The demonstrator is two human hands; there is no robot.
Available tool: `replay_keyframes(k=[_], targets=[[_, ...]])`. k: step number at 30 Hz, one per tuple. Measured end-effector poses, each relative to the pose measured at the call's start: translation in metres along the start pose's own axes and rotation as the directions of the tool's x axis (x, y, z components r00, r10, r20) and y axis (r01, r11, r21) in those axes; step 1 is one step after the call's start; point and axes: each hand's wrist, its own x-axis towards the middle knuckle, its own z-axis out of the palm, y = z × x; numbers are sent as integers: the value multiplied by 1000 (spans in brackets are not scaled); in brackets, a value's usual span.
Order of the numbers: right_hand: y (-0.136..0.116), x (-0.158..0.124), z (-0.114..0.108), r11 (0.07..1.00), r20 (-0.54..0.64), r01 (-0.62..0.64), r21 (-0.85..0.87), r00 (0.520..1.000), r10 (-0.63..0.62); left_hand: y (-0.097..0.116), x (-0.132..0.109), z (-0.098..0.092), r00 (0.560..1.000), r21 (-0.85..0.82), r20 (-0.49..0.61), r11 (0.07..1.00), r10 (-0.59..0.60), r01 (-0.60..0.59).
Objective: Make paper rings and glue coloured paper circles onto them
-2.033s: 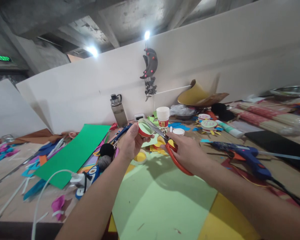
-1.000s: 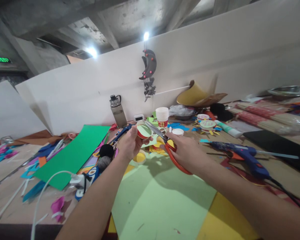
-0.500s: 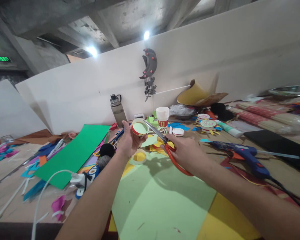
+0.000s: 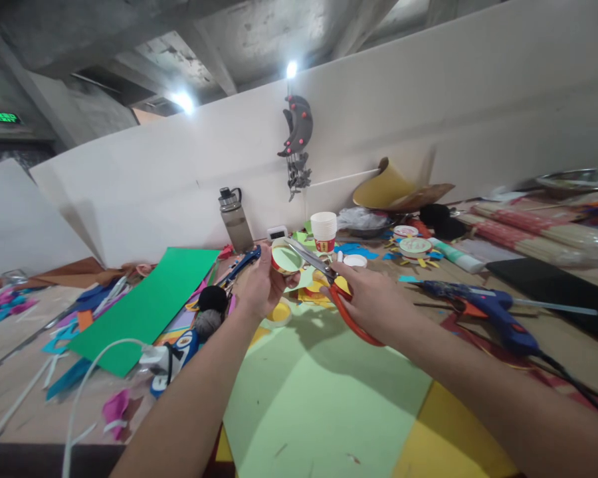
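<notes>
My left hand is closed around a short cut-down paper cup piece with a red outer band and a pale green disc inside. In my right hand is a pair of scissors with orange handles, fingers wrapped through the loops. The blades point up and left, their tips at the cup piece's upper rim. Whether they touch it I cannot tell. Below my left hand lies another short cup piece with a yellow inside. A pale green sheet lies under both hands.
A stack of paper cups and a water bottle stand at the back. To the right lies a blue glue gun with its cord. A green sheet and a white plug with cable are on the left.
My left hand has moved slightly right and down with the cup piece, which has turned to show more of its inside. The scissors have stayed nearly in place.
</notes>
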Motion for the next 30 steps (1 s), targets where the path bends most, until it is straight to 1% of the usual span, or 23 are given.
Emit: replay_keyframes(k=[6,10,12,15,17,20,23,26,30], targets=[[-1,0,-1,999,26,-10,33,1000,9,3,2,-2,1000,-12,3,1000,-4,4],[-2,-1,-1,1000,3,19,14,1000,-19,6,3,-3,1000,-55,-26,998,1,-3],[-3,-1,-1,1000,0,25,8,1000,-25,5,4,-1,998,-73,-52,997,26,-30],[-3,0,-1,1000,8,2,3,1000,-2,3,3,2,994,-88,-68,992,81,-87],[-3,0,0,1000,16,-11,-2,1000,11,2,3,4,994,-98,-55,990,96,-101],[-1,-1,1,1000,12,1,6,1000,-1,1,2,4,994,-100,-37,989,105,-108],[0,-2,2,1000,-6,22,12,1000,-22,0,1,4,996,-57,-38,995,83,-85],[0,-2,2,1000,-5,7,-20,1000,-7,-1,-1,4,1000,0,-28,1000,11,-11],[-1,0,2,999,18,0,-36,1000,0,1,-1,4,1000,-5,-13,1000,-14,14]])
